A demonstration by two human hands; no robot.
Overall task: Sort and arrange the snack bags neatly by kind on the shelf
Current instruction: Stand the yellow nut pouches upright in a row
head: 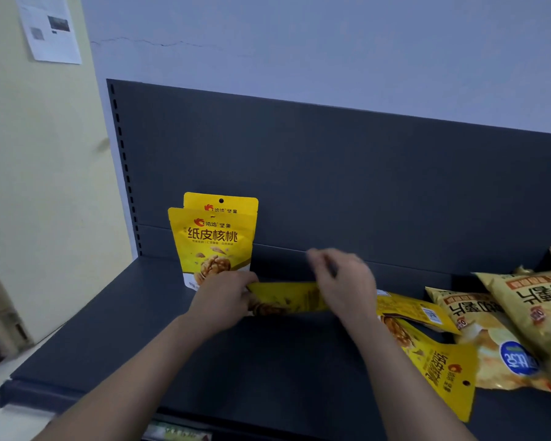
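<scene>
While walnut bag (287,297) hangs level between hands, over shelf (140,329) near back edge, just right of upright pair (215,246): pouch likely light, crinkly, slick, floppy mid-span. Best taken by sealed ends. Left hand (223,300): fingers pinch left end. Right hand (344,284) covers right end; blurred, grip cannot tell.

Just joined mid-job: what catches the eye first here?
At the middle of the shelf, the left hand grips one end of a yellow walnut bag held sideways, the blurred right hand at its other end. At back left two upright walnut bags stand one behind the other. On the right, loose walnut bags and pale chip bags lie overlapping in a heap.
</scene>
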